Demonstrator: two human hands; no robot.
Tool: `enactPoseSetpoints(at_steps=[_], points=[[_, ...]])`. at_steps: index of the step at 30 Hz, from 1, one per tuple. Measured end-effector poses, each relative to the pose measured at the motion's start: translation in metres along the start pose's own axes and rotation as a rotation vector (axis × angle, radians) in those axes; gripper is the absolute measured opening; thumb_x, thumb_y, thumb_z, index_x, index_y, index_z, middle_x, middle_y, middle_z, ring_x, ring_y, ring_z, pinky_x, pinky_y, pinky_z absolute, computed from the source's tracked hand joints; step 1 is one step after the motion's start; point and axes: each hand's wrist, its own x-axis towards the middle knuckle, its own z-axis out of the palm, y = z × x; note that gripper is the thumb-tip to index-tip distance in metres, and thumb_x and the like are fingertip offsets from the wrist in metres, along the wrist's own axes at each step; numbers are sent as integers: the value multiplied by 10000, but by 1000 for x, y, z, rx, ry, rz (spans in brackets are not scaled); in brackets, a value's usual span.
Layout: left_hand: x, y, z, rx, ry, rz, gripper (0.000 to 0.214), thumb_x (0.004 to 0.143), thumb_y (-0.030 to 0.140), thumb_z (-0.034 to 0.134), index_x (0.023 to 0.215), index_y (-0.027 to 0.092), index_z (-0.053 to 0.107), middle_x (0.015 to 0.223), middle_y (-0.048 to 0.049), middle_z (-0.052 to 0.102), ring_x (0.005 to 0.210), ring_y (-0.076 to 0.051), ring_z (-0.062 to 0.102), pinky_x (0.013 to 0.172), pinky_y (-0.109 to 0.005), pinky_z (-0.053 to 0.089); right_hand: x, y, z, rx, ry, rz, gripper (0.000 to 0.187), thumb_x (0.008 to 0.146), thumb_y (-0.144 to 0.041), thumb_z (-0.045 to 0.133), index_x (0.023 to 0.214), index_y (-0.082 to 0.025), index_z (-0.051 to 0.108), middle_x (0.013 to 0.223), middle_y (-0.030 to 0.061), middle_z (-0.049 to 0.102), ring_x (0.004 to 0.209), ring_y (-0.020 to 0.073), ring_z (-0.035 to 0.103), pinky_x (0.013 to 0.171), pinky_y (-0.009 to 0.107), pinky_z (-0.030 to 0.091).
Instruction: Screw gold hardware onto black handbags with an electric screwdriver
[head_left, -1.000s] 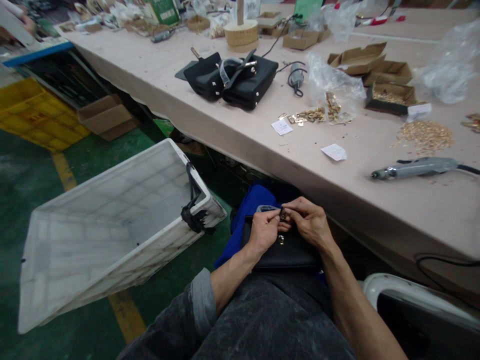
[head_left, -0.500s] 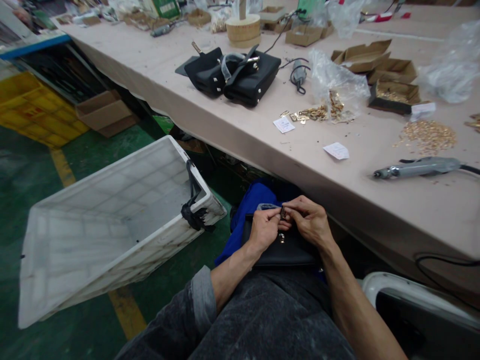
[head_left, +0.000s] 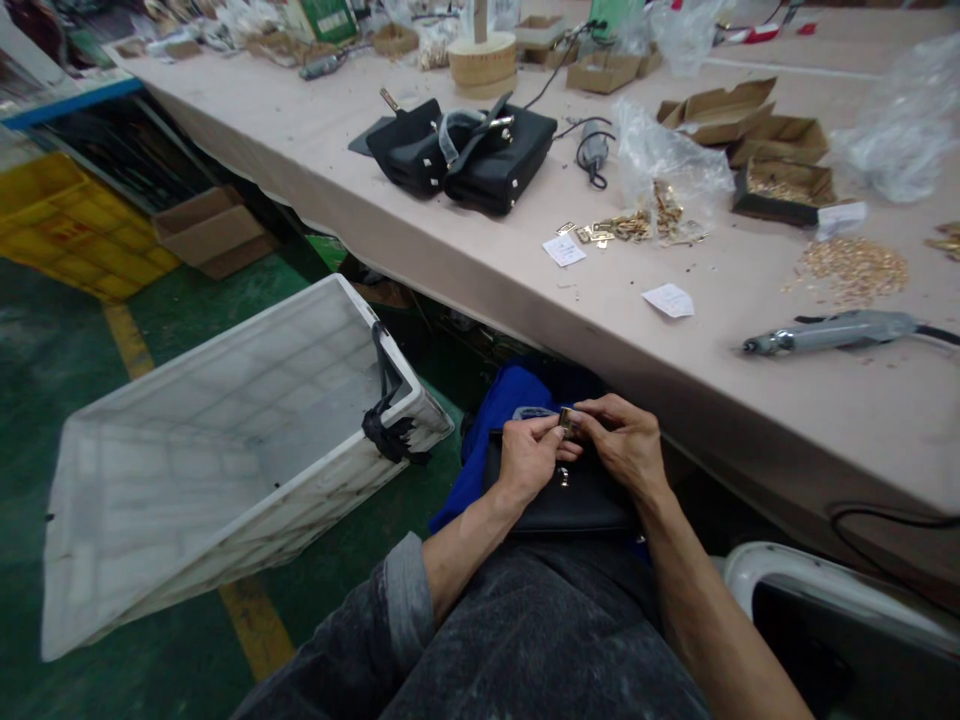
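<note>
While both hands stay over the lap, the small gold fitting [head_left: 566, 419] changes angle: it looked dark and narrow half a second ago, and now a brighter, broader face catches light. Right hand [head_left: 628, 446] shifts slightly up and outward with it; left hand [head_left: 531, 458] barely moves. Reads as turning or adjusting the fitting, not letting go of it; work on it looks unfinished.

Fingers: right thumb and forefinger pinch the fitting from its right side. Left thumb and forefinger close in on its left edge, apparently pinching too; other left fingers curl beneath, partly hidden. Exact contact too small to tell.

Fitting location: between the two sets of fingertips, above the upper part of the black bag [head_left: 566, 512] on the lap. Cannot tell whether it is loose or joined to the bag. Shiny metal lock [head_left: 564, 478] sits on the bag just below the hands, untouched. Blue cloth [head_left: 516, 392] lies beyond the bag.

No change on the table [head_left: 660, 385]: electric screwdriver [head_left: 832, 332] lying down, gold plates [head_left: 626, 228] partly in a clear bag [head_left: 652, 150], two black handbags [head_left: 499, 160] standing farther back.
</note>
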Motion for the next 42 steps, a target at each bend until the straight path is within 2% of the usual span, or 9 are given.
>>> enactPoseSetpoints(at_steps=[7, 18, 23, 27, 30, 34, 37, 40, 42], points=[[0, 0, 0, -48, 23, -39, 378, 864, 370, 793, 1096, 72, 792, 837, -142, 760, 678, -223, 770, 621, -241, 644, 1, -6, -5, -62, -60, -92, 119, 933, -295, 728, 966, -221, 816, 884, 57, 699, 772, 198, 665, 673, 308, 516], [-1, -1, -1, -6, -9, -35, 320, 915, 309, 735, 1135, 82, 782, 912, -143, 766, 716, -220, 774, 647, -252, 652, 1, -3, -4, -48, -77, -105, 143, 945, -322, 714, 966, -223, 816, 887, 66, 698, 771, 207, 666, 669, 315, 526], [-1, 1, -1, 13, -2, -21, 282, 908, 268, 720, 1112, 85, 787, 905, -136, 771, 679, -205, 767, 615, -243, 646, 2, -4, -5, -38, -92, -67, 130, 935, -319, 726, 940, -216, 806, 907, 59, 702, 801, 205, 673, 695, 308, 528], [-2, 1, 1, 55, 12, -22, 252, 911, 235, 688, 1074, 72, 789, 797, -117, 761, 654, -205, 762, 600, -245, 641, 3, -6, -5, -27, -156, 27, 196, 934, -352, 728, 1059, -214, 788, 982, 58, 717, 874, 217, 684, 733, 308, 531], [-3, 0, 1, 87, 6, -22, 260, 915, 235, 670, 1073, 60, 781, 739, -105, 746, 642, -206, 757, 597, -248, 637, 6, -8, -4, -25, -175, 12, 177, 933, -348, 721, 995, -203, 801, 945, 59, 719, 866, 219, 682, 748, 314, 523], [-2, 3, -2, 160, -98, 2, 309, 931, 310, 662, 1124, 92, 762, 830, -109, 758, 687, -210, 762, 598, -245, 622, 7, -7, -3, 11, -127, 24, 164, 906, -350, 744, 909, -196, 803, 886, 60, 712, 815, 218, 672, 712, 309, 512], [-2, 12, -3, 261, -162, 18, 314, 937, 388, 645, 995, 104, 766, 787, -101, 750, 663, -212, 752, 563, -233, 594, 4, -10, -3, 45, -112, 51, 160, 900, -342, 738, 883, -192, 794, 859, 54, 705, 791, 209, 663, 697, 291, 507], [-4, 21, 1, 357, -125, -2, 356, 927, 435, 630, 811, 113, 726, 555, -58, 670, 453, -167, 648, 460, -207, 514, 3, -15, -3, 49, -127, 125, 153, 885, -337, 738, 890, -191, 783, 802, 36, 701, 719, 192, 660, 651, 266, 508], [-5, 24, 2, 423, -103, 16, 368, 924, 446, 623, 754, 129, 703, 501, -36, 634, 399, -145, 587, 428, -193, 463, 4, -17, -3, 74, -142, 182, 148, 876, -329, 736, 866, -187, 773, 758, 29, 699, 625, 180, 654, 576, 250, 495]])
